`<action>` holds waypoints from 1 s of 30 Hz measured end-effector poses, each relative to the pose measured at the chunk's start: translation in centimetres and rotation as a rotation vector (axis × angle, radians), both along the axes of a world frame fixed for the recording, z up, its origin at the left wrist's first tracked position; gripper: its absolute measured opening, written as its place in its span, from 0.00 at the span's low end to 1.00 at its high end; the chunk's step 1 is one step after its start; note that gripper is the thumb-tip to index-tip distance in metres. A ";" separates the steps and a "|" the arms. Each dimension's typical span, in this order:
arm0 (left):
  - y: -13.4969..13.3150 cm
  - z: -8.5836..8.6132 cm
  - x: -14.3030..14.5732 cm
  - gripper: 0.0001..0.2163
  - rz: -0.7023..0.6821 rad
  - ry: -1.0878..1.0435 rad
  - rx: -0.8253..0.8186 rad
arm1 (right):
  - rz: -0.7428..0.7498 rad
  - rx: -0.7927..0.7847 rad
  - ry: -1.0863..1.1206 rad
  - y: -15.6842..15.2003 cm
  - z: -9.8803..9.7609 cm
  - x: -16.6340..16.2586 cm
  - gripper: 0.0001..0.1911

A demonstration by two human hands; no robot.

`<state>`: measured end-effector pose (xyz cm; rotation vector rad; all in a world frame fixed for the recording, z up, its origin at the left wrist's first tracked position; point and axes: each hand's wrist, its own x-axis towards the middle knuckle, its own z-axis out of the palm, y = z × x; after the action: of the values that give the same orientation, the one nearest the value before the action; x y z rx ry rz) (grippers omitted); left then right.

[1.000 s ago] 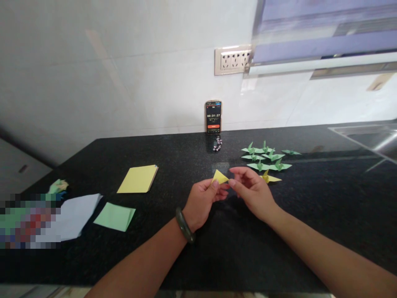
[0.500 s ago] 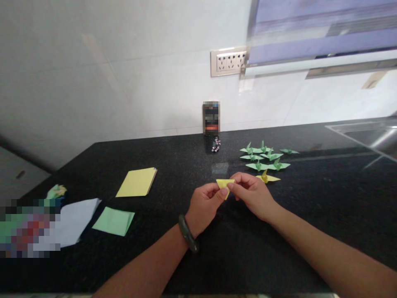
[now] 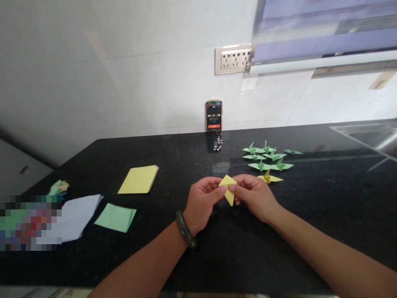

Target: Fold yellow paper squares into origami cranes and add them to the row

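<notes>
**Yellow fold turned upright between two hands**

Since half a second ago the folded yellow paper (image 3: 228,188) has turned: it lay flat and wide between the fingertips, and now it stands as a narrow kite shape with one point down. Both hands hold it above the black counter (image 3: 173,157), near the front middle. The left hand (image 3: 203,201), with a dark bracelet (image 3: 185,230) on the wrist, pinches the left edge of the paper with thumb and fingers closed on it. The right hand (image 3: 256,196) pinches the right edge in the same way.

Just behind the right hand lies a yellow crane (image 3: 269,178), and behind it a group of green cranes (image 3: 267,157). A yellow paper stack (image 3: 138,179), a green sheet (image 3: 115,217) and a pale blue sheet (image 3: 78,215) lie to the left. A phone (image 3: 214,116) leans against the wall.
</notes>
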<state>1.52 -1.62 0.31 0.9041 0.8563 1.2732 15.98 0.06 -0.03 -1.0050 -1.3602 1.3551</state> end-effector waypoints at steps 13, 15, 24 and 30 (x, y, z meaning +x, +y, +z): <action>-0.1 0.0 0.0 0.08 0.034 0.056 0.049 | -0.001 0.016 -0.001 0.0 0.0 -0.1 0.11; 0.0 0.0 0.0 0.07 0.042 0.072 0.045 | -0.010 0.025 0.007 -0.1 0.1 -0.2 0.10; 0.2 -0.1 -0.1 0.12 0.007 0.042 -0.033 | -0.005 0.033 0.024 0.1 0.3 0.1 0.08; 0.1 0.2 0.0 0.08 0.011 0.041 -0.033 | 0.032 0.053 0.046 0.4 -0.2 0.3 0.07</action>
<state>1.48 -1.56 0.56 0.9030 0.9127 1.2501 16.30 0.41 -0.25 -0.9150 -1.3755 1.3506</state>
